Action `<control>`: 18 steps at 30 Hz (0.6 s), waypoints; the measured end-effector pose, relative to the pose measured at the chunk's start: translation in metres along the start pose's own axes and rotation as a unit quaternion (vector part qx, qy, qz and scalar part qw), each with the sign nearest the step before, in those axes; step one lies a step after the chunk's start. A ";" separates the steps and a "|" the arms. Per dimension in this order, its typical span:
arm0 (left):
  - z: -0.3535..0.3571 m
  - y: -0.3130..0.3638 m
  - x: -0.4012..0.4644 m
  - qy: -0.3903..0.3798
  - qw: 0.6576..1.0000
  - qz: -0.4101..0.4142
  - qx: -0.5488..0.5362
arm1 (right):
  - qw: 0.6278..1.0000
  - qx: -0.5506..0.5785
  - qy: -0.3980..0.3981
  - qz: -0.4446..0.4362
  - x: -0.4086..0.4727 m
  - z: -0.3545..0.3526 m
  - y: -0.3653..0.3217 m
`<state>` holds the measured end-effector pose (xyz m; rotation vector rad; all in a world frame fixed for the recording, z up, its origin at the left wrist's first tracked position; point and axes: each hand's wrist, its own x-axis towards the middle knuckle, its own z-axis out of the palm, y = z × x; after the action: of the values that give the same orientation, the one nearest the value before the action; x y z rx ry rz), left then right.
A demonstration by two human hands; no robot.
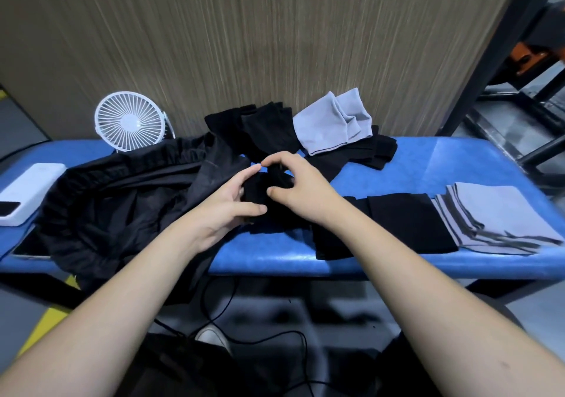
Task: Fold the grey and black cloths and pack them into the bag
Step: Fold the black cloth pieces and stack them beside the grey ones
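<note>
Curled fingers of the left hand and right hand pinch a bunched black cloth just right of the black bag. Black on black, an edge could slip unseen and spoil the fold. Crumpled, the cloth shows no clear long axis, roughly running toward the wall.

Blue counter; black bag; black cloth; grey folded stack; loose grey cloth; white fan; streaked brown wall panel.
</note>
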<state>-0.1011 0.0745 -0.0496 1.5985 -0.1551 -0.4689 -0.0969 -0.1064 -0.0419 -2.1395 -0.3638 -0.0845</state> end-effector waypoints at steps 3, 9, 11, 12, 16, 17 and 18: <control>-0.003 0.001 0.000 -0.013 0.999 0.001 -0.034 | 1.000 0.010 -0.026 0.009 -0.001 0.011 -0.002; -0.010 0.004 -0.002 -0.033 0.998 0.013 -0.047 | 0.987 0.132 -0.065 0.063 -0.007 0.008 -0.009; -0.008 0.003 -0.003 -0.006 1.000 0.010 -0.013 | 0.984 0.146 -0.080 0.067 -0.009 0.006 -0.009; -0.008 0.002 -0.002 0.015 1.000 0.009 0.001 | 0.982 0.151 -0.088 0.065 -0.010 0.006 -0.009; -0.008 -0.003 0.004 0.088 0.996 0.007 0.000 | 0.984 0.145 -0.073 0.070 -0.010 0.006 -0.006; -0.008 -0.001 0.004 0.106 0.994 0.007 -0.010 | 0.987 0.131 -0.056 0.069 -0.009 0.005 -0.004; -0.009 0.001 0.004 0.120 0.992 0.007 -0.027 | 0.991 0.109 -0.034 0.067 -0.007 0.003 -0.002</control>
<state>-0.0940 0.0807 -0.0496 1.5858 0.0280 -0.2639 -0.1047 -0.1046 -0.0436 -1.9469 -0.2546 0.1021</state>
